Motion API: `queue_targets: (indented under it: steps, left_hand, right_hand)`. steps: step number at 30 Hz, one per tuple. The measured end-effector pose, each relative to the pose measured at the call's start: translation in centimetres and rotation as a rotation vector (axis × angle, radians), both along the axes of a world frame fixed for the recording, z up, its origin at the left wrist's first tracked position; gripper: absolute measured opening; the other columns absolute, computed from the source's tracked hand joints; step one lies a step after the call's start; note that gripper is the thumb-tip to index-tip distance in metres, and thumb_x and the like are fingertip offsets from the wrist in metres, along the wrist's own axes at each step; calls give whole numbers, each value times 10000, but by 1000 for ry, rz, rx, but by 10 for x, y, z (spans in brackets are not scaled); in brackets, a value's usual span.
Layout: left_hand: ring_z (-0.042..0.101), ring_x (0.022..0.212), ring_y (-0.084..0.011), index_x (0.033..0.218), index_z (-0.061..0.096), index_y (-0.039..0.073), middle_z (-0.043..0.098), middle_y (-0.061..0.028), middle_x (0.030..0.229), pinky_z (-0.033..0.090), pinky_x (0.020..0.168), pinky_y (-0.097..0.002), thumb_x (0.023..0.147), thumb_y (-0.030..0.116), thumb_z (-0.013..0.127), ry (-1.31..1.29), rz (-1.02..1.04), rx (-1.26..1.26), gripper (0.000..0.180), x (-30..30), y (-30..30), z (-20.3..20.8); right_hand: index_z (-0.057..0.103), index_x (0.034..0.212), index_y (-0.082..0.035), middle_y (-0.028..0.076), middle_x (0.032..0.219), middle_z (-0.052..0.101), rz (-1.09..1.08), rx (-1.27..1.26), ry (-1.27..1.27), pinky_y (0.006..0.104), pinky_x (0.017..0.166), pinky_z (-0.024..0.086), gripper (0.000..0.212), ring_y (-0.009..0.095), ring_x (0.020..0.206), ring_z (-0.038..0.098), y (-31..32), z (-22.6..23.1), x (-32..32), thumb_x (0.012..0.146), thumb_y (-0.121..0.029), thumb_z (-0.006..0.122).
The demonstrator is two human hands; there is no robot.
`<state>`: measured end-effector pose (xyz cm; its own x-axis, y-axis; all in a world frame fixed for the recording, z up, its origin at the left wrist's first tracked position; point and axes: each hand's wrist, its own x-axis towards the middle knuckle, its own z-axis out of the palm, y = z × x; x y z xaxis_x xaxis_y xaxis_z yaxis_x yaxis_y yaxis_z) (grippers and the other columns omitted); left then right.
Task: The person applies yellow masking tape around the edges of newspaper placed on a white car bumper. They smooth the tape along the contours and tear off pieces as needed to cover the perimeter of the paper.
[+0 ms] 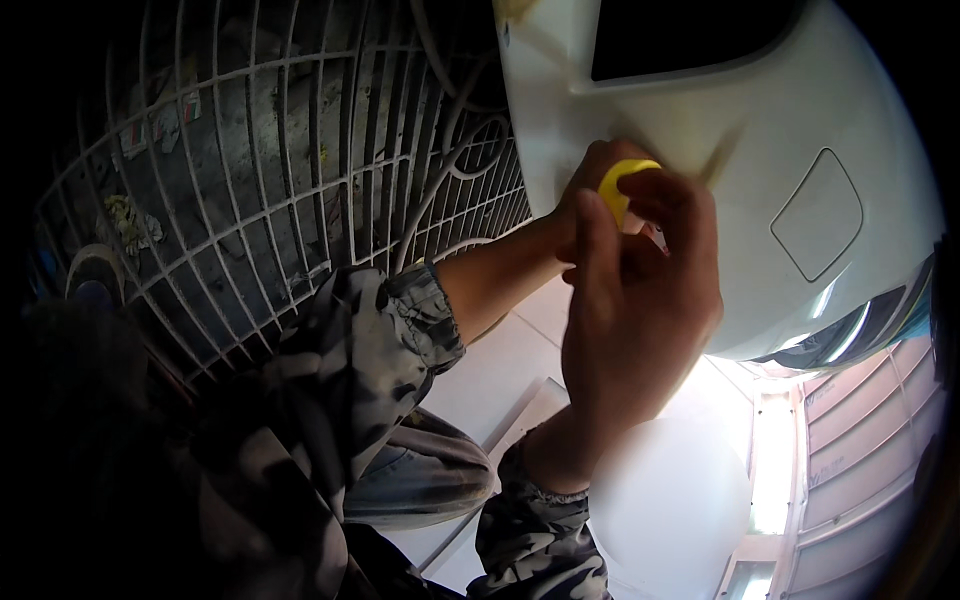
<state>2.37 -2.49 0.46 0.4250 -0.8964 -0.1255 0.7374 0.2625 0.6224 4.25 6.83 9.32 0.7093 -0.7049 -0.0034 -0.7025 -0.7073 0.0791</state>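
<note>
Our right grip (645, 300) pinched the curved yellow piece (612, 190); left grip (584, 185) sat just beyond, how closed we couldn't tell.

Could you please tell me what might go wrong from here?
The yellow piece, held in the right hand's fingers, might slip loose. The left hand is also close to the white panel, so a careless movement of either hand could smudge or scratch it.

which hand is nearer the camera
The right hand: it overlaps and partly hides the left hand, which lies behind it.
</note>
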Motion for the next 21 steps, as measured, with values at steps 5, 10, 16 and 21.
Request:
queue_targets:
  steps: [5, 10, 16, 21]
  left_hand:
    - [683, 621, -206, 726, 729, 26, 692, -122, 687, 536, 590, -317, 791, 173, 724, 73, -21, -1, 161, 10, 2, -2]
    - [651, 552, -135, 777, 709, -69, 672, -91, 632, 521, 522, -253, 888, 145, 691, 389, -132, -133, 242, 20, 12, 5]
    - [626, 527, -126, 763, 699, -68, 660, -89, 617, 524, 531, -256, 915, 113, 648, 174, -131, -203, 243, 13, 1, -4]
    - [611, 515, -119, 705, 688, -48, 639, -70, 583, 515, 542, -266, 909, 122, 648, 97, -126, -183, 268, 14, 3, 0]
  right_hand:
    - [589, 1035, -19, 99, 841, 685, -140, 35, -150, 239, 583, 503, 242, 136, 649, 662, 11, 20, 1, 836, -23, 725]
    - [570, 1059, 3, 44, 694, 626, -222, -7, -262, 166, 490, 394, 221, 54, 550, 550, 0, 64, -2, 881, -65, 682]
    - [546, 1034, 1, 15, 658, 535, -29, 104, -344, 160, 428, 285, 160, 20, 478, 402, -34, 89, -13, 930, -101, 611]
    - [557, 985, 5, -1, 666, 530, -8, 115, -332, 151, 441, 281, 127, 15, 483, 389, -39, 89, -5, 911, -81, 614]
